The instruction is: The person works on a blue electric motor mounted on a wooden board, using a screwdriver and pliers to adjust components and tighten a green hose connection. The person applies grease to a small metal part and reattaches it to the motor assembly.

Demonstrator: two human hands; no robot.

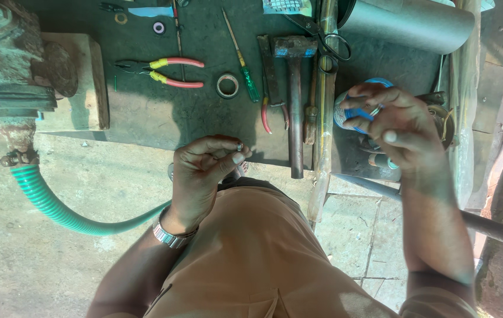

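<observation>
- The left hand (pixel 204 171) has thumb and forefinger pinched together on a small metal ring (pixel 240 145), a nut or bearing-like piece, held up just over the near edge of the dark work mat (pixel 145 112).
- The right hand (pixel 390 126) has its fingers curled and closed around a blue-rimmed round container (pixel 345 115), the thumb across its top; a thin ring shows on one finger.
- The two hands are well apart, with a hammer (pixel 295 100) lying lengthwise on the mat between them.
- As a judgement, the step in hand looks like a small part picked out and checked at the fingertips while the other hand steadies the container it belongs with.
- The next move would call for a firm, fine pinch so the little ring does not slip, and for bringing the hands closer together over the mat rather than over the floor.
- Further out on the mat lie red-handled pliers (pixel 169 72), a green-handled screwdriver (pixel 245 73), a roll of tape (pixel 228 85) and scissors (pixel 328 44).
- A grey rolled sheet (pixel 410 23) lies at the far right.
- A green ribbed hose (pixel 57 206) curves across the floor from a rusty pump body (pixel 4 59) at the left.
</observation>
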